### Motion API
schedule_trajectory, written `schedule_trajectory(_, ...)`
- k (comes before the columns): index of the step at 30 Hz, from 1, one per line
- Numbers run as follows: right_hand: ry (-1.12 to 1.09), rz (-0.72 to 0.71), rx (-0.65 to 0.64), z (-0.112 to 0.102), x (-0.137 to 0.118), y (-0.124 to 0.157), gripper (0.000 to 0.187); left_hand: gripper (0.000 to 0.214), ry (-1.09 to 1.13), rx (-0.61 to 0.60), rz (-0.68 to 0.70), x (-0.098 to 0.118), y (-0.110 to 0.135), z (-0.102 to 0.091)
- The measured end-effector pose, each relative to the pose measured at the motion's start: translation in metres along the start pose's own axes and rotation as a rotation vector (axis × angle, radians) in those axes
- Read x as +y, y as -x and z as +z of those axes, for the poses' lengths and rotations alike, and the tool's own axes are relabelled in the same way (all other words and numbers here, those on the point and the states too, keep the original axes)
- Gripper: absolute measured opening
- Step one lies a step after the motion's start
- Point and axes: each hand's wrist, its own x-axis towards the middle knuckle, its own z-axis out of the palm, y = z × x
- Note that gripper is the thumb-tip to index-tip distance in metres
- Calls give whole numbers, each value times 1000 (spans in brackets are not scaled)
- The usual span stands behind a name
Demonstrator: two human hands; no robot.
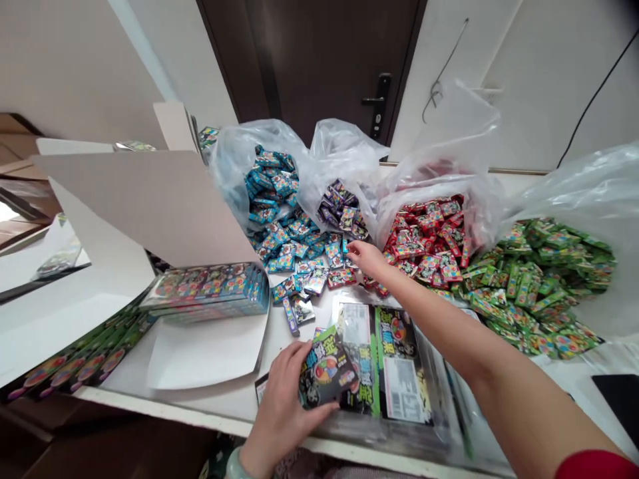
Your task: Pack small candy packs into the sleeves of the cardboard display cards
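Beyond and right of the open white carton (210,359), plastic bags (339,140) lie mouth-forward, apparently keeping small packets (426,229) sorted by colour yet reachable. Right of the carton, the left hand (287,402), thumb and fingers spread, holds a tilted printed box (324,369), probably steadying it. Farther right, the right hand (365,258) narrows at the packets; whether it grips one, I cannot tell.

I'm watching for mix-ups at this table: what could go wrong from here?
A red packet lies right beside the blue packets near the right hand, so the wrong colour could be picked up. The right forearm passes close to the loose green packets; a brush might scatter them.
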Motion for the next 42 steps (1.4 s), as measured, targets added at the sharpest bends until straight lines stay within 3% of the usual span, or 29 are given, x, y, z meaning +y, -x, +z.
schedule_trajectory(2,68,-44,-29,11,-6,-26,30,91,-6,-10,-9,-4,1,-1)
schedule_trajectory(7,150,-56,-65,39,-20,-54,72,90,-22,-46,-31,-11,5,-6)
schedule_trajectory(10,106,-27,-36,39,-16,-57,63,88,-20,-26,-49,-13,6,-5)
schedule_trajectory(13,-16,-18,1,25,-8,-50,38,88,-12,-18,-58,-14,6,-4)
schedule_trajectory(17,-235,15,18,-2,1,-12,23,86,12,2,-56,-17,7,-6)
schedule_trajectory(24,-698,150,-57,-49,21,97,19,84,64,11,-12,-13,0,-1)
schedule_trajectory(28,-788,191,-90,-54,34,134,19,81,77,-36,37,0,-8,5)
schedule_trajectory(31,-890,228,-162,-48,39,153,23,83,44,-73,61,11,-14,8)
schedule_trajectory(33,-936,236,-131,-42,38,164,23,84,-8,-104,88,18,-18,11)
schedule_trajectory(37,-876,183,60,-39,25,185,23,84,-77,-127,175,29,-24,16)
schedule_trajectory(40,-623,50,177,-44,12,196,16,86,-60,-109,220,35,-28,19)
schedule_trajectory(42,-484,-52,174,-48,4,201,10,87,-52,-84,232,38,-29,20)
